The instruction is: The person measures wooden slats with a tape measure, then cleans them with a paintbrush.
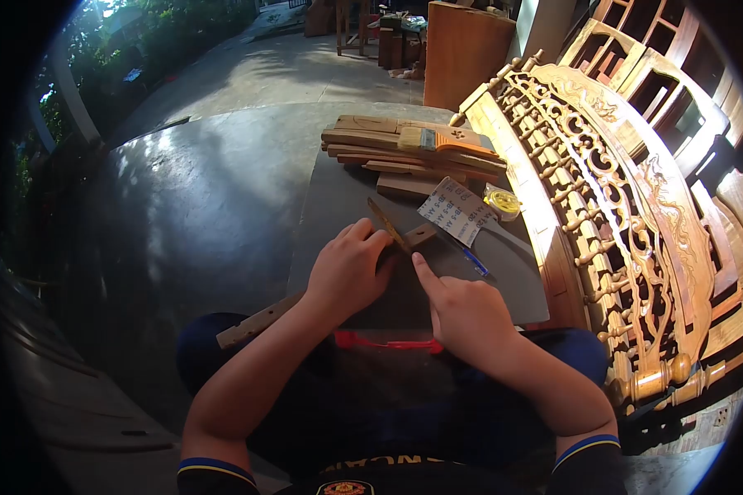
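Observation:
My left hand point(348, 268) is closed around a long wooden strip point(260, 322) with small holes along it. The strip slants from my left thigh up to the right, and its far end shows beyond my fingers. In my right hand point(466, 309) is a narrow brownish file point(390, 227), index finger stretched along it. The file crosses the strip near its far end, beside my left fingers. Its handle is hidden in my right palm.
Ahead lie stacked wood pieces point(359, 136) with an orange-handled brush point(450, 142) on top. Nearer are a sandpaper sheet point(456, 212), a blue pen point(475, 263) and a yellow coil point(502, 200). Carved wooden furniture point(553, 157) stands at the right. Something red point(388, 341) lies before my lap.

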The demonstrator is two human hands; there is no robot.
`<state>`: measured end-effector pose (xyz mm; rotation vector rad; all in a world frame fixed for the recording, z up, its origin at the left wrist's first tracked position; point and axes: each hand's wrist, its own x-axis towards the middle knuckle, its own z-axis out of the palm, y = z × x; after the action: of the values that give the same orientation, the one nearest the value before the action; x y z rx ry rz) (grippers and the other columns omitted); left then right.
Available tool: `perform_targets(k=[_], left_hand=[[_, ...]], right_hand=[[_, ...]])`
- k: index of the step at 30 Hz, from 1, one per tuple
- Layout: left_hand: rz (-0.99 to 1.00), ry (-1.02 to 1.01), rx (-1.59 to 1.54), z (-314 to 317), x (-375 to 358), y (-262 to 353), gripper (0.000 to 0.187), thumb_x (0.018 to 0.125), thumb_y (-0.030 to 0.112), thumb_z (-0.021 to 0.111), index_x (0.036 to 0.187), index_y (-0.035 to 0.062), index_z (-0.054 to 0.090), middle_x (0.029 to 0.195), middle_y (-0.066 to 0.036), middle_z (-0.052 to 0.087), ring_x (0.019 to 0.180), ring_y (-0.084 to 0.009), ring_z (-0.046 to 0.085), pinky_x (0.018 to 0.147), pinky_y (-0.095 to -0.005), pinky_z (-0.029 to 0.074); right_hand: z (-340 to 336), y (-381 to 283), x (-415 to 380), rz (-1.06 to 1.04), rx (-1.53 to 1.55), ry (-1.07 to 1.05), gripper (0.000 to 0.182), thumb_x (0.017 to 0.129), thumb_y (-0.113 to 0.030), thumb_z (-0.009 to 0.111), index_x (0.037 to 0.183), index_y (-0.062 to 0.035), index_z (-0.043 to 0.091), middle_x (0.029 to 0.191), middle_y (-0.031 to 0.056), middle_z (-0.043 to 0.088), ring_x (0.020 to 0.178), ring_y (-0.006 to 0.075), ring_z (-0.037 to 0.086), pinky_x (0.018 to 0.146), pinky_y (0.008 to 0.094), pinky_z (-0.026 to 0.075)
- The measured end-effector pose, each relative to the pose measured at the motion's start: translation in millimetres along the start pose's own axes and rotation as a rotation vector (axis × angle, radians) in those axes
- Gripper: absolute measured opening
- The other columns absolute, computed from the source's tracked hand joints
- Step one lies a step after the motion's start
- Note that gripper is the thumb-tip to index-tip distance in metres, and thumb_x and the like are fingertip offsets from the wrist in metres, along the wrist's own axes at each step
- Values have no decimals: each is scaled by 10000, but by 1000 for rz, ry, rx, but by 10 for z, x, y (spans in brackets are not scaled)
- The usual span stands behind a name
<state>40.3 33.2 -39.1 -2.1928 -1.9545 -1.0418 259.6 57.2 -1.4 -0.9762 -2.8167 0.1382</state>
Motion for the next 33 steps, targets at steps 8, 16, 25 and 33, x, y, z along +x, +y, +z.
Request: perform_targets(k=[8, 16, 25, 33], left_hand=[[-49, -8, -47, 21, 6, -15, 221, 873, 139, 777, 1056, 21, 745, 984, -149, 628, 989, -377, 674, 850, -473, 561], [-68, -9, -63, 50, 26, -71, 225, 883, 164, 769, 1055, 20, 749, 979, -155, 636, 974, -382, 677, 862, -474, 568], [-56, 26, -62, 96, 12, -85, 221, 883, 179, 772, 1042, 27, 749, 978, -158, 640, 994, -378, 681, 874, -475, 570], [-76, 14, -55, 71, -2, -71, 238, 882, 198, 779, 1038, 24, 735, 981, -161, 638, 1004, -378, 677, 878, -478, 566]], right_hand=[[-29, -61, 80, -15, -56, -26, 735, 874, -66, 634, 1593, -1, 496, 851, 150, 713, 750, 336, 754, 697, 449, 623], [187, -36, 175, -30, -42, 71, 688, 891, -52, 633, 1569, -5, 524, 786, 131, 677, 701, 337, 709, 671, 475, 588], [141, 82, 114, -66, 3, 81, 680, 887, -54, 622, 1558, 5, 535, 820, 145, 692, 725, 338, 723, 698, 474, 598], [-105, -30, -76, -32, -37, -69, 686, 879, -52, 628, 1556, 14, 534, 827, 166, 703, 735, 347, 732, 709, 483, 604]])
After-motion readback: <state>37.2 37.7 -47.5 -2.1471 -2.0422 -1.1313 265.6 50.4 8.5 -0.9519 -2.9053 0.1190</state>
